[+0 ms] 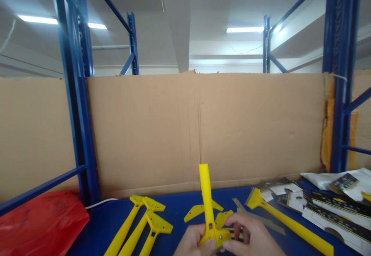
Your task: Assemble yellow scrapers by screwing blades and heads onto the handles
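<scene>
My left hand (193, 242) is closed round the head of a yellow scraper (206, 198), whose handle points up and away from me. On the head's right side, my right hand (253, 236) has its fingers bent and touches the head near a screw; a small striped piece shows between its fingers, too hidden to name. Just beyond the hands lie loose yellow plastic parts (193, 212) and thin grey metal strips (266, 222). Another yellow scraper (292, 223) with a long handle rests to the right.
Several yellow scraper handles (156, 225) lie at the left on the blue surface (174, 197). A red bag (43, 223) is at the far left. Printed cards (336, 219) and a white bag (319, 180) are at the right. Behind stands a cardboard wall (150, 132) between blue posts (77, 105).
</scene>
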`<action>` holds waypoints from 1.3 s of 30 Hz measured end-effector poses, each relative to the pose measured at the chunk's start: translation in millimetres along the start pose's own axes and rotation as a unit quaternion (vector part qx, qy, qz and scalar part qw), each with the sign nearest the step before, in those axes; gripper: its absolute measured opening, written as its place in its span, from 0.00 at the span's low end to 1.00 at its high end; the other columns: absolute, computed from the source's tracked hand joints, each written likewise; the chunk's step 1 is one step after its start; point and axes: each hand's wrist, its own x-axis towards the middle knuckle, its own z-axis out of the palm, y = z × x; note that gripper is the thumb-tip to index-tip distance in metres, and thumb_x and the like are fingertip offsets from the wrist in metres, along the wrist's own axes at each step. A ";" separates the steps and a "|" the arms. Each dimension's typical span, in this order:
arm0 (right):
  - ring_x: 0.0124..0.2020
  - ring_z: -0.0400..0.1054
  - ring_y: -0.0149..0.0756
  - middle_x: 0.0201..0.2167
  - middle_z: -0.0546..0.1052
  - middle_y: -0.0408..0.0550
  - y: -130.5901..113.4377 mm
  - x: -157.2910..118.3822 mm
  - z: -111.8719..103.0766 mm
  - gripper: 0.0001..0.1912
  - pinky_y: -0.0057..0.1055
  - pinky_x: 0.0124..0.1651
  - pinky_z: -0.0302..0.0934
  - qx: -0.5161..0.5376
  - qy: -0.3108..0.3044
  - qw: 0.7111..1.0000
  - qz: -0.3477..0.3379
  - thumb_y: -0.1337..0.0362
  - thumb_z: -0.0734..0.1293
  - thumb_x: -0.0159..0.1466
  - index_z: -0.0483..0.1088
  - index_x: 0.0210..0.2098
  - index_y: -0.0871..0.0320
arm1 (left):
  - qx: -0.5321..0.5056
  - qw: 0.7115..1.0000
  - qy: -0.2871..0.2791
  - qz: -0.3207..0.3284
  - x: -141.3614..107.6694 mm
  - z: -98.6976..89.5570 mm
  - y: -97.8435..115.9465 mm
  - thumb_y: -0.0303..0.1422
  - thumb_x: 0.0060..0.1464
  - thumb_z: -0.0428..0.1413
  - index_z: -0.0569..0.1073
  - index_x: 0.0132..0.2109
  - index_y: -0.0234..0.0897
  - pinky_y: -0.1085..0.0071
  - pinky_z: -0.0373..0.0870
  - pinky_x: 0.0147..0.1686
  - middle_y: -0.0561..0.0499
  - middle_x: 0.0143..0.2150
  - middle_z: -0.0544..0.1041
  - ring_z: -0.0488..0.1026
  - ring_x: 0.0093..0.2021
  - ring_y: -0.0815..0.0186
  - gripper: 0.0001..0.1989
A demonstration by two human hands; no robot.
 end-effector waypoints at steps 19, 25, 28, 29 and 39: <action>0.44 0.73 0.45 0.42 0.79 0.50 10.9 1.0 -10.7 0.21 0.36 0.48 0.64 -0.084 -0.041 0.994 -0.050 0.76 0.66 0.49 0.75 0.41 0.55 | 0.019 0.961 0.277 -0.006 10.3 -24.1 -1.3 0.43 0.39 0.62 0.68 0.45 0.29 0.73 0.68 0.19 0.35 0.45 0.74 0.76 0.34 0.59 0.28; 0.33 0.73 0.40 0.32 0.78 0.46 7.2 0.6 -19.4 0.06 0.31 0.38 0.66 0.005 0.079 0.993 -0.092 0.64 0.63 0.59 0.71 0.34 0.54 | 0.011 0.955 0.297 -0.001 11.8 -27.5 -6.4 0.41 0.40 0.63 0.70 0.43 0.29 0.73 0.69 0.20 0.36 0.43 0.76 0.76 0.32 0.60 0.25; 0.32 0.72 0.40 0.31 0.76 0.47 9.9 1.2 -20.9 0.07 0.31 0.36 0.66 0.043 0.132 0.986 -0.096 0.60 0.61 0.61 0.70 0.34 0.54 | 0.017 0.958 0.286 0.008 13.8 -29.7 -11.2 0.43 0.39 0.63 0.71 0.43 0.28 0.72 0.70 0.19 0.37 0.41 0.76 0.76 0.31 0.60 0.27; 0.32 0.72 0.39 0.32 0.76 0.47 11.0 1.5 -20.9 0.07 0.30 0.35 0.65 0.052 0.143 0.983 -0.099 0.60 0.61 0.62 0.70 0.35 0.54 | 0.020 0.959 0.281 0.011 14.5 -30.5 -12.7 0.44 0.39 0.63 0.72 0.43 0.28 0.72 0.70 0.19 0.37 0.41 0.76 0.76 0.31 0.60 0.28; 0.29 0.71 0.40 0.28 0.75 0.45 3.3 -4.2 -21.6 0.05 0.31 0.31 0.63 -0.004 0.113 0.986 -0.120 0.62 0.62 0.61 0.70 0.33 0.53 | 0.034 0.966 0.257 0.002 13.4 -25.3 -9.7 0.39 0.45 0.59 0.70 0.44 0.28 0.74 0.69 0.19 0.37 0.43 0.75 0.75 0.31 0.63 0.22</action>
